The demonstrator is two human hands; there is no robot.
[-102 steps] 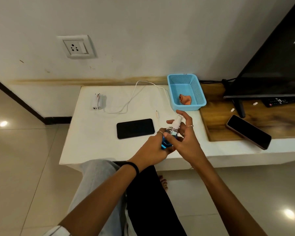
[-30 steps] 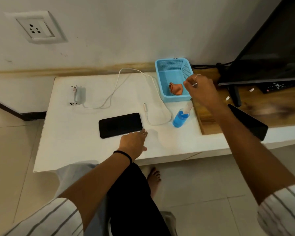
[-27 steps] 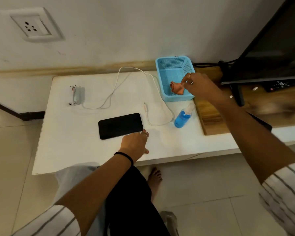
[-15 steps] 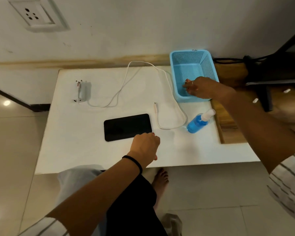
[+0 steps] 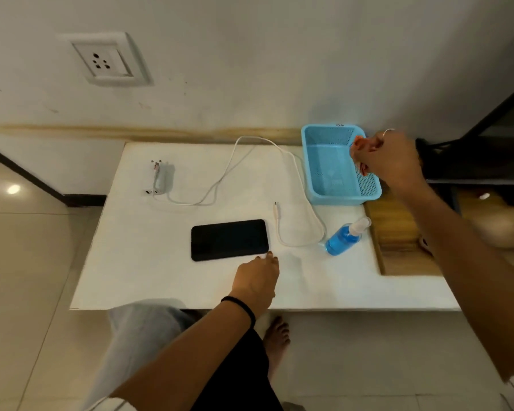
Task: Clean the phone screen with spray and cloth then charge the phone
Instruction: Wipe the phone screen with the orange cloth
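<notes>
A black phone (image 5: 229, 239) lies screen up on the white table (image 5: 149, 262). My left hand (image 5: 257, 277) rests on the table just off the phone's near right corner, fingertips down. My right hand (image 5: 387, 160) grips an orange cloth (image 5: 359, 146) above the right rim of the blue basket (image 5: 327, 173). The blue spray bottle (image 5: 344, 237) stands tilted-looking right of the phone. A white charger adapter (image 5: 160, 180) lies at the back left, and its cable (image 5: 297, 221) loops to a free plug end near the phone.
A wall socket (image 5: 106, 59) sits above the table at the left. A wooden shelf (image 5: 398, 232) with a dark TV stand (image 5: 472, 161) adjoins the table's right side. My knees and a bare foot (image 5: 276, 336) are below the table's front edge.
My right hand reached into the basket, took hold of the orange cloth and lifted it above the rim. The left hand stayed by the phone. The spray bottle stands on the table since I let it go.
</notes>
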